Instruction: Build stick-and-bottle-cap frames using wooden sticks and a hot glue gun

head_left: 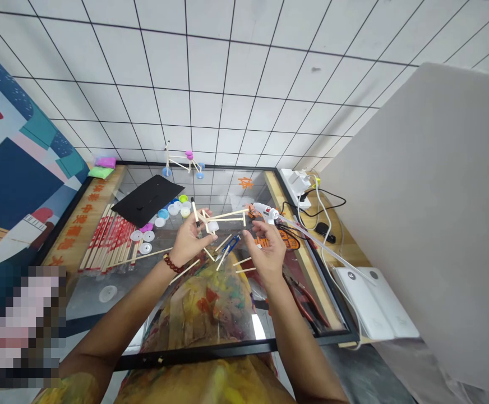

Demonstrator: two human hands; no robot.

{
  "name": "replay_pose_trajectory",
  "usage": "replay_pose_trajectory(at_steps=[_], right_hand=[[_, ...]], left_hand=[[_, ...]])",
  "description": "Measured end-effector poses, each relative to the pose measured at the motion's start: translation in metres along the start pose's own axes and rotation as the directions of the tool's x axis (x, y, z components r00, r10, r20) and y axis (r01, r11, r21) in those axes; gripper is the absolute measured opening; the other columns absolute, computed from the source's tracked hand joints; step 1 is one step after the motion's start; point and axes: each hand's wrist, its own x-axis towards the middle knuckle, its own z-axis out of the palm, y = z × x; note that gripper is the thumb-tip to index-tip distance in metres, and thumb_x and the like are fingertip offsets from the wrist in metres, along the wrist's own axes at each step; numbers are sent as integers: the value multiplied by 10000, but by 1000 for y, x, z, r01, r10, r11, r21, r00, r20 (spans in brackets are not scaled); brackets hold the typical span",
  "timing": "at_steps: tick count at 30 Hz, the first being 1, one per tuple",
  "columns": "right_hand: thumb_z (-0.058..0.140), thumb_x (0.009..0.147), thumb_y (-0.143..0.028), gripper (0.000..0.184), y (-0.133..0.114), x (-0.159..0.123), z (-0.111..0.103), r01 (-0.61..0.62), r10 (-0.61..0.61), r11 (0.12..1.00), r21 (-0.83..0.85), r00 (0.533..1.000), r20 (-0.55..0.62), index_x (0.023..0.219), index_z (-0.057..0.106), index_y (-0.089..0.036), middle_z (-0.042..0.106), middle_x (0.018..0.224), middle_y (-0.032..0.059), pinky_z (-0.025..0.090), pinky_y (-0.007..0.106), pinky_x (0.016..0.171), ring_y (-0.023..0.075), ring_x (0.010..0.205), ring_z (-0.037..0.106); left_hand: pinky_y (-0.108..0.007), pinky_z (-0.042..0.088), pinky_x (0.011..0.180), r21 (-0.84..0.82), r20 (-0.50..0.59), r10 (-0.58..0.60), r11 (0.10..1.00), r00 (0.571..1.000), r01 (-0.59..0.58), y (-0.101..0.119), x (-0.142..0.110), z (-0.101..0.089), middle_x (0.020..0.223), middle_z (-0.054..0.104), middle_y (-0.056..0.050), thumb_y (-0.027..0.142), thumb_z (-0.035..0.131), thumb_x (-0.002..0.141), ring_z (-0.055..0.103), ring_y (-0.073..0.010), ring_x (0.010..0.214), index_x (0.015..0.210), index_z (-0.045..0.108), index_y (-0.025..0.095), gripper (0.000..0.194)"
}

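My left hand (192,238) pinches one end of a small frame (227,215) built from pale wooden sticks, held above the glass tabletop. A whitish cap-like piece (213,226) sits at that end, beside my fingers. By the frame's other end is my right hand (266,249), its thumb and fingers apart and nothing visibly between them. Under the hands lie a blue utility knife (229,247) and several cut sticks (185,271). Just beyond my right fingers rests a white glue gun (265,210) with a long clear glue stick (324,247) sticking out of it.
Red-wrapped chopsticks (112,238), plastic caps (146,248) and a black sheet (147,201) occupy the left side. A stick model with blue wheels (184,164) stands at the back. Pliers (307,300), cables and a power strip (295,188) are right. A pixelated area covers the lower left.
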Motion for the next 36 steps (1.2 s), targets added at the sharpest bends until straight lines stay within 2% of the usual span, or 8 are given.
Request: replay_pose_trajectory(at_steps=[2,6,16,21,27,30,34,36], right_hand=[[656,887,-284,73,-1,-5,-4,14,-14,1000,-13,1000,2,886,674,-213,668,825,16,478,330,743,166,735,602],[673,883,-250,171,-7,-24,-12,128,-123,989,-72,990,68,734,598,-214,642,708,-15,415,327,740,155,690,592],[528,973,-211,135,-10,-63,4,368,-310,929,-26,818,485,867,611,-200,679,802,29,347,356,761,179,763,579],[537,959,-195,119,-8,-64,9,387,-322,922,-25,801,505,861,605,-199,679,830,39,358,353,757,179,780,578],[615,932,-259,170,-1,-63,7,339,-292,940,-34,853,433,773,581,-209,658,772,21,388,360,744,183,762,592],[595,941,-237,72,1,-52,3,213,-201,977,-8,933,298,998,637,-228,689,918,48,440,369,785,199,854,612],[704,857,-292,456,1,-27,-3,5,-12,996,88,996,83,1278,541,-231,661,1087,78,490,381,822,203,888,590],[740,824,-295,370,0,-19,-7,-39,34,985,170,999,30,1156,592,-227,649,1050,61,491,367,822,193,881,589]], left_hand=[[-451,462,1092,-2,-9,0,1000,1000,0,-1,1,-2,1300,597,-114,192,851,614,574,-256,1241,1178,567,216,633],[-458,456,1089,12,-53,-62,998,997,63,1,6,-7,1282,599,-96,191,864,573,599,-241,1186,1199,568,232,694],[-345,555,798,-86,-117,-358,933,926,350,9,10,-16,1017,613,-39,254,870,598,657,-155,829,1264,506,197,761],[-373,539,918,-123,-75,-285,954,956,275,-5,11,-15,1055,609,-24,144,879,512,648,-158,939,1199,522,225,778],[-462,475,1051,-74,-36,-183,981,983,180,-21,11,-17,1107,644,-62,169,859,545,634,-216,1096,1155,539,226,692],[-484,461,1074,-79,-15,-151,986,988,149,-18,9,-16,1218,630,-98,186,862,561,617,-247,1166,1207,531,232,727],[-499,440,1099,-81,27,-110,990,994,112,-12,7,-15,1270,617,-107,203,875,573,610,-265,1200,1218,545,238,726],[-497,442,1099,-93,14,-88,992,996,89,-9,7,-14,1279,615,-97,204,887,564,613,-262,1196,1205,559,249,722]])
